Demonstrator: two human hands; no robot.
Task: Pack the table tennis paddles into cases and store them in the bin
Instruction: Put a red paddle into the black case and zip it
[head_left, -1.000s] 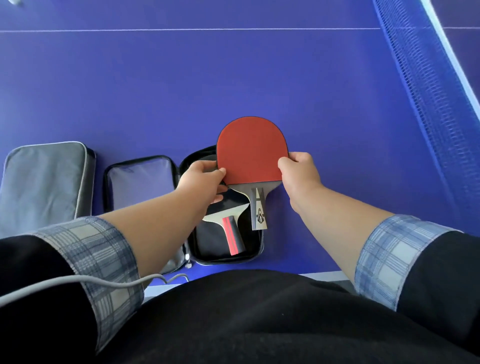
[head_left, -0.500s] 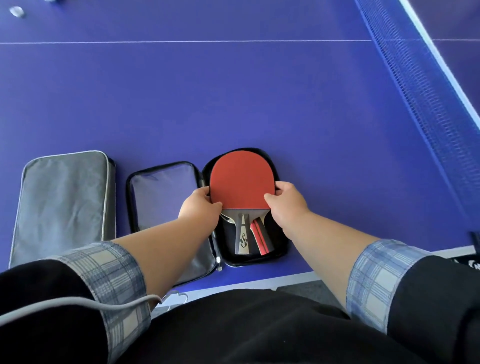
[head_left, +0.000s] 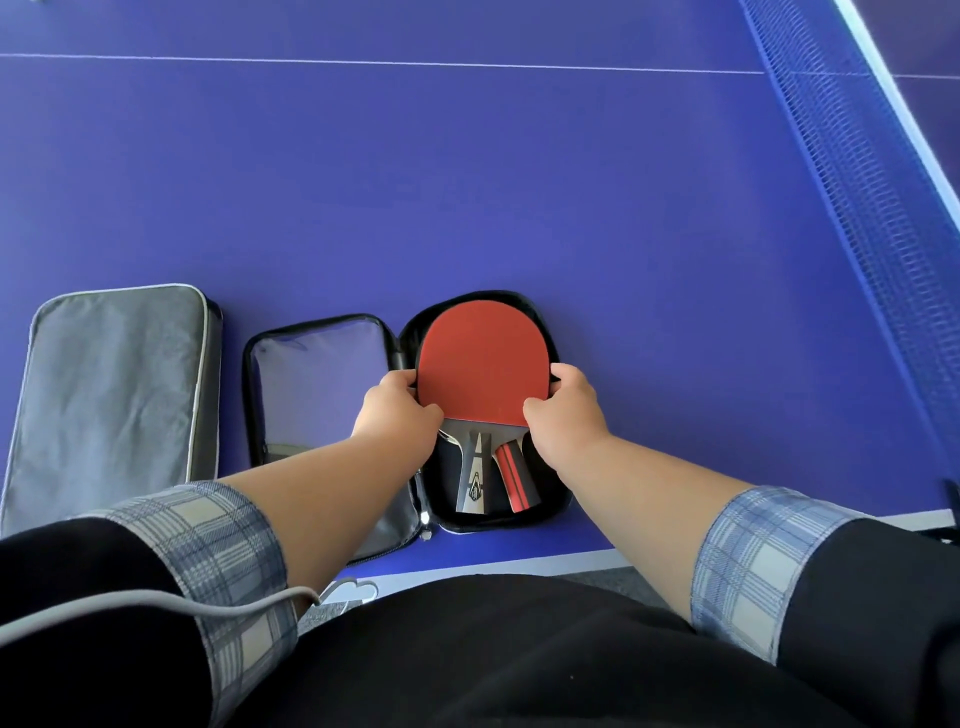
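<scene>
A red-faced paddle (head_left: 480, 364) lies in the right half of an open black case (head_left: 558, 496) near the table's front edge. Its grey handle (head_left: 475, 475) points toward me. Under it lies a second paddle; only its red-and-black handle (head_left: 515, 475) shows. My left hand (head_left: 397, 410) grips the red paddle's left edge and my right hand (head_left: 563, 410) grips its right edge. The case's open lid (head_left: 317, 384), with a clear inner pocket, lies flat to the left.
A closed grey case (head_left: 109, 384) lies at the far left of the blue table (head_left: 467, 197). The blue net (head_left: 852, 182) runs along the right side. A grey cable (head_left: 156, 610) crosses my left sleeve. The table's white front edge (head_left: 519, 564) is near my body.
Both hands have lowered the red paddle from above the case down into its right half, on top of the second paddle. The camera has tilted a little.
</scene>
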